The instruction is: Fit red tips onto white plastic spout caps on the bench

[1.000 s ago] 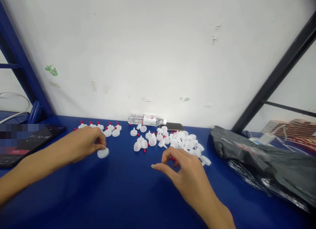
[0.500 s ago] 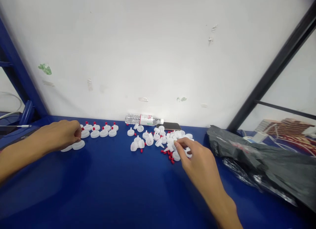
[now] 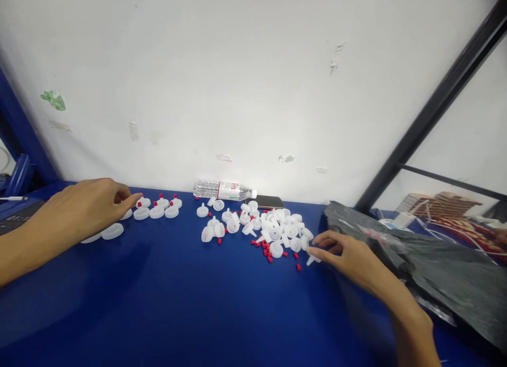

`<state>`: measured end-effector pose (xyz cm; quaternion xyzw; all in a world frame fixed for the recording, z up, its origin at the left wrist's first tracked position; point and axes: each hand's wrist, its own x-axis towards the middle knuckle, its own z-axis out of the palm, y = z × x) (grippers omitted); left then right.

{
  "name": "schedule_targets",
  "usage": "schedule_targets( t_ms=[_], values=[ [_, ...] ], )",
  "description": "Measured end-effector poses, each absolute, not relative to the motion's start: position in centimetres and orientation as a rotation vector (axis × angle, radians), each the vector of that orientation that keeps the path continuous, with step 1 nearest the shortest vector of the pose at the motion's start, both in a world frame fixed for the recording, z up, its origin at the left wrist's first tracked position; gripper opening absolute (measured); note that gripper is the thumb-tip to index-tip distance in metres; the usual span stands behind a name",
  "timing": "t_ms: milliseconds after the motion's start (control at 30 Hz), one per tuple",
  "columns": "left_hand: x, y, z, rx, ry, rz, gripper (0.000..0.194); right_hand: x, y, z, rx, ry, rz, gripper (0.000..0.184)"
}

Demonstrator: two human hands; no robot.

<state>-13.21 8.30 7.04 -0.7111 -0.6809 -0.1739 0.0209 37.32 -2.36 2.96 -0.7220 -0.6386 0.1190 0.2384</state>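
My left hand [image 3: 93, 203] hovers at the left, thumb and fingers apart with nothing visible in them. Beside and partly behind it stand rows of white spouted caps [image 3: 157, 212] with red tips on their spouts. Just below the hand, a white cap [image 3: 113, 231] without a visible red tip rests on the table, another partly hidden beside it. On the right, my right hand [image 3: 348, 259] is open at the edge of a pile of loose white spouted caps [image 3: 276, 249]. Its thumb is close to one spouted cap [image 3: 312, 260]; contact is unclear. Small red tips [image 3: 298, 267] lie scattered by the pile.
A clear plastic bottle [image 3: 225, 190] lies along the wall, with a dark phone [image 3: 269, 201] beside it, partly under the pile. A dark grey plastic bag [image 3: 428, 266] spreads over the right side of the blue table [image 3: 222, 303]. A dark device [image 3: 19, 216] lies far left.
My left hand has lifted off the white cap at the front left and its fingers have opened. My right hand has moved right, from within the pile to its right edge. The view has shifted slightly.
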Motion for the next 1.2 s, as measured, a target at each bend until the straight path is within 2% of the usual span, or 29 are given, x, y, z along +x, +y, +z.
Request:
schedule_targets(
  t_ms=[100,233,367,433,567,633,800,867,1100,1200],
  values=[
    [-10.6,6.8,8.1,-2.142,-2.079,-0.416,0.042,37.9,-2.7,2.9,-1.927,-1.823,0.524,0.028],
    [-7.7,5.1,7.4,-2.201,-1.810,-0.627,0.032,38.4,-3.1,3.4,-1.909,-1.850,0.592,0.033],
    [-6.0,3.9,4.5,-2.445,-1.352,-0.886,0.025,37.1,-3.7,4.9,-1.876,-1.799,0.592,0.035],
    [-5.0,3.0,2.9,-2.626,-1.135,-0.919,0.020,35.1,-4.1,5.6,-1.765,-1.773,0.680,0.033],
    [-2.9,0.7,0.8,-2.872,-0.898,-0.757,0.039,28.9,-4.8,6.1,-1.523,-1.799,0.878,0.023],
    [-2.2,-0.3,0.1,-2.913,-0.788,-0.704,0.041,25.7,-5.1,5.7,-1.453,-1.821,0.936,0.018],
    [-2.4,-0.6,-0.8,-2.955,-0.551,-0.895,0.023,21.5,-5.4,4.2,-1.290,-1.810,1.097,0.020],
    [-2.7,-0.2,-0.8,-2.933,-0.550,-0.932,0.024,21.2,-5.4,3.9,-1.268,-1.774,1.143,0.022],
    [-2.4,-0.3,-0.9,-2.835,-0.592,-0.978,0.028,21.5,-5.4,4.3,-1.310,-1.896,1.102,0.029],
    [-2.3,-0.5,-1.0,-2.842,-0.643,-0.907,0.029,23.3,-4.9,4.7,-1.526,-1.893,0.858,0.036]
  ],
)
